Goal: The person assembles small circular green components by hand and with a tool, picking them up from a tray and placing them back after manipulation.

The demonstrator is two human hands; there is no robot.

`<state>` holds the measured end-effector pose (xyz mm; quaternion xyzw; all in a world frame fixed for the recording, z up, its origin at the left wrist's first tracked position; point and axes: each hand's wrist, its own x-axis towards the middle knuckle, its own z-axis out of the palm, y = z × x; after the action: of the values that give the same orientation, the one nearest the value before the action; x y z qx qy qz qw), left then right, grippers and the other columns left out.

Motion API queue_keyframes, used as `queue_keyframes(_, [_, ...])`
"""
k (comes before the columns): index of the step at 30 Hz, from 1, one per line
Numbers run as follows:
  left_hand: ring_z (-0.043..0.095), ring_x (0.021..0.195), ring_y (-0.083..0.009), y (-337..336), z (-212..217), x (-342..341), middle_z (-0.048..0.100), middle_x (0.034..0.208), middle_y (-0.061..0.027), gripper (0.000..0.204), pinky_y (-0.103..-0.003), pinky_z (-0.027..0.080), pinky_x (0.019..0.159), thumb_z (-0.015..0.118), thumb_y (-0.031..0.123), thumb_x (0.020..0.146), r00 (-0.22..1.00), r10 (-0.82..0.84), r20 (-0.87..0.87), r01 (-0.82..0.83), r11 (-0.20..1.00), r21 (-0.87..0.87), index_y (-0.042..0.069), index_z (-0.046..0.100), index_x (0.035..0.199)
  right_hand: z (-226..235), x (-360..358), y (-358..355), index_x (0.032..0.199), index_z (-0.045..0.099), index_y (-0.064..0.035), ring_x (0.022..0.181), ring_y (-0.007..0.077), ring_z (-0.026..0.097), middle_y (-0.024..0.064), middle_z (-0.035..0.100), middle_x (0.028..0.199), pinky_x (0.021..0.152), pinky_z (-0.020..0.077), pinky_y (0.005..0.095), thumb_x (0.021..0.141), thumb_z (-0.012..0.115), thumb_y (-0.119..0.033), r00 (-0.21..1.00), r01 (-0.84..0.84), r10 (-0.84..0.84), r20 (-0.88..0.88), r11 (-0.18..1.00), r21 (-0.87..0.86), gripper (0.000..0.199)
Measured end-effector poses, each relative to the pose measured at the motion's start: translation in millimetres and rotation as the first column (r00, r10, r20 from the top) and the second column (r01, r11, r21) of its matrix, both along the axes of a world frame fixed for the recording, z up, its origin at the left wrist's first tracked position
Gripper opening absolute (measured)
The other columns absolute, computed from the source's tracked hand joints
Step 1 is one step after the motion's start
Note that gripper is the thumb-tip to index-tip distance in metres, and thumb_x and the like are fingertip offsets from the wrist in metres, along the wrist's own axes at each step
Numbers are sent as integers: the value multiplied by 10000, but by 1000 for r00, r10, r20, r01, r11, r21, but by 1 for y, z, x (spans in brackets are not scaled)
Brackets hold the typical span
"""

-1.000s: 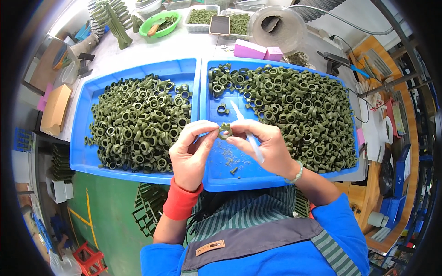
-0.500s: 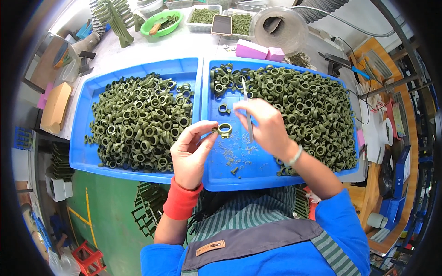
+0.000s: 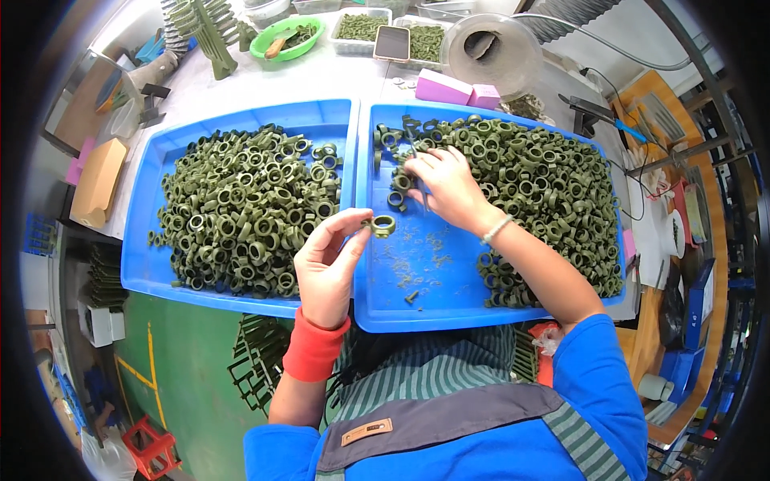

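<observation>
My left hand (image 3: 326, 268) pinches a dark green plastic ring (image 3: 384, 232) with a small tab, above the near left part of the right blue tray (image 3: 449, 293). My right hand (image 3: 451, 191) is at the left edge of the ring pile (image 3: 545, 192) in that tray, fingers closed on a slim metal tool (image 3: 412, 143). Part of the tool is hidden by the fingers, so its exact kind is unclear. A few loose rings (image 3: 396, 200) lie beside the right fingertips. Green trimmings are scattered on the tray floor.
To the left stands a second blue tray (image 3: 233, 303) heaped with similar rings (image 3: 249, 208). Behind are a green basin (image 3: 261, 50), clear tubs of green pieces (image 3: 358, 27), a phone (image 3: 392, 44), pink blocks (image 3: 443, 86) and a wide pale duct (image 3: 513, 64).
My right hand has moved away and slightly left with the tool, to the loose rings at the pile's edge. My left hand has shifted slightly left, still holding its ring.
</observation>
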<state>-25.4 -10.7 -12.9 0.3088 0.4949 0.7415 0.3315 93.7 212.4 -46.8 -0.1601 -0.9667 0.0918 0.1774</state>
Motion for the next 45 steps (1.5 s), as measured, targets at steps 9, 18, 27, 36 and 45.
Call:
queue_keyframes(9, [683, 1079, -235, 0, -6, -8, 681, 1180, -135, 264, -354, 569, 966, 562, 81, 1024, 869, -67, 490, 60, 998, 31, -18, 593, 1267, 12, 18, -35, 973, 653, -96, 976, 261, 598, 51, 673, 929, 898, 440, 405, 812, 767, -179, 975, -136, 127, -184, 990, -40, 214])
queue_keyframes(18, [488, 670, -34, 0, 1, -9, 620, 968, -19, 243, -171, 369, 564, 602, 135, 1017, 911, -113, 396, 188, 969, -157, 31, 602, 1237, 29, 13, -48, 955, 633, -77, 902, 229, 644, 81, 669, 923, 839, 499, 367, 836, 764, -65, 974, -178, 79, -212, 849, -498, 178])
queue_keyframes(27, [585, 773, -55, 9, 3, 12, 687, 936, -19, 271, -194, 454, 675, 699, 112, 957, 927, -136, 350, 216, 956, -199, -14, 668, 1195, 67, 43, -84, 1019, 595, -47, 861, 284, 688, 125, 668, 983, 751, 563, 367, 814, 774, -12, 851, -357, 121, -511, 847, -394, 275])
queue_keyframes(36, [587, 805, -59, 8, 5, 16, 686, 994, -29, 258, -198, 468, 705, 687, 66, 953, 952, -139, 273, 179, 976, -126, -11, 655, 1197, 56, 45, -102, 1058, 526, -38, 957, 162, 686, 93, 632, 1046, 863, 597, 301, 839, 755, 55, 784, -351, -255, -566, 570, -743, 330])
queue_keyframes(45, [657, 954, -97, 6, 14, 17, 696, 1093, -41, 252, -210, 519, 779, 637, 95, 992, 885, -188, 427, 244, 966, -79, 15, 646, 1231, 60, 50, -91, 988, 557, -32, 926, 298, 686, 144, 656, 1001, 817, 572, 360, 795, 735, 97, 804, -295, 30, -594, 888, -354, 293])
